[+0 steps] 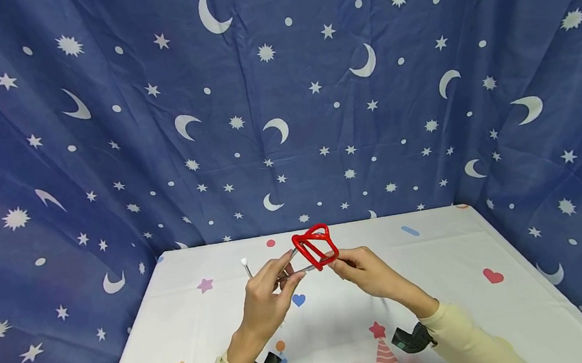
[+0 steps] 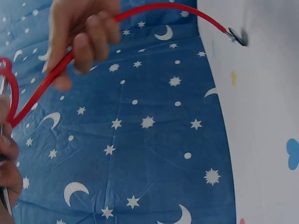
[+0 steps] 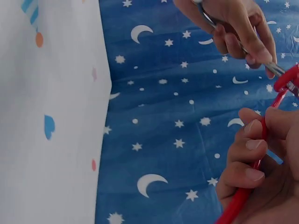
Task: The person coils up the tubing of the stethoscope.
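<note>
In the head view my left hand (image 1: 268, 299) grips a thin silver metal frame of rods (image 3: 275, 69), one rod ending in a white tip (image 1: 244, 261). A glossy red cord (image 1: 306, 253) is wound in loops round the frame's far end. My right hand (image 1: 367, 271) is beside these loops. The right wrist view shows its fingers (image 3: 245, 149) curled round the cord, just below where it meets the metal. From that hand a long free length of cord (image 2: 168, 5) arcs away in the left wrist view, ending in a dark metal hook (image 2: 239, 37).
Both hands are raised over a white tablecloth (image 1: 440, 284) printed with hearts, stars and party hats. A blue curtain (image 1: 308, 144) with moons and stars hangs behind the table and along both sides. Black devices (image 1: 413, 339) sit at both wrists.
</note>
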The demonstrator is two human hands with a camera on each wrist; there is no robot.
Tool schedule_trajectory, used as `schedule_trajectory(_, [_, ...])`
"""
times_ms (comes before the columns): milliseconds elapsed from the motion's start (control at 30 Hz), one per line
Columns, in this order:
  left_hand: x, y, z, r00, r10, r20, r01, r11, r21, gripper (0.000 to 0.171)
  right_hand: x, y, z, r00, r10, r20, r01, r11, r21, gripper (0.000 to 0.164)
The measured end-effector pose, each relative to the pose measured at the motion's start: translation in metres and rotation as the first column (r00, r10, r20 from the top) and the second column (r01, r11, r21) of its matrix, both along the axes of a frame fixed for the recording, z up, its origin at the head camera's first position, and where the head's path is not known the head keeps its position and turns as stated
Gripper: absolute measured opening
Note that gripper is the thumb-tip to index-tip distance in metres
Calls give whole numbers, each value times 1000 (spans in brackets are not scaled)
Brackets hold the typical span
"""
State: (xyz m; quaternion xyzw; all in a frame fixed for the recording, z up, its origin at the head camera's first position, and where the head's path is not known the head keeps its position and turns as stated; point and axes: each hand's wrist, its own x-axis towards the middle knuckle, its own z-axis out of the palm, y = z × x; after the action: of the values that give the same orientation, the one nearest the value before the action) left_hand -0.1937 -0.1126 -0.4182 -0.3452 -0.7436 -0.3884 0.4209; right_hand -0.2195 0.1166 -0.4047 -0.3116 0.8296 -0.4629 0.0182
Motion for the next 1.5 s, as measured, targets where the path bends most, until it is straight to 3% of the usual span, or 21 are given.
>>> schedule_trajectory(233, [-6, -6, -2, 995, 78, 64, -83, 993, 83, 41, 18, -7, 9, 999, -9, -47, 8, 1000, -13, 16])
schedule_trajectory(400, [-9, -12, -3, 986, 114, 124, -132, 979, 154, 41, 14, -7, -9, 999, -24, -23, 25, 1000, 11, 17])
schedule_trajectory(567, [-12, -18, -1, 969, 157, 192, -197, 957, 213, 40, 11, -4, -23, 996, -62, -68, 63, 998, 18, 17])
schedule_trajectory(900, [-19, -21, -6, 964, 189, 186, -217, 966, 141, 40, 28, -4, -19, 975, -46, -217, 42, 999, -25, 17])
schedule_trajectory(1167, [-19, -24, -10, 954, 272, 127, -273, 962, -6, 40, 34, 1, -16, 960, -61, -274, 48, 997, -52, 14])
schedule_trajectory(1333, [-20, -25, -9, 950, 293, 110, -292, 956, -25, 40, 37, 5, -14, 968, -33, -249, 29, 999, -21, 17])
schedule_trajectory(1500, [-23, -31, -10, 938, 329, 107, -330, 944, -14, 40, 40, 8, -16, 982, -65, -177, 69, 997, 19, 19])
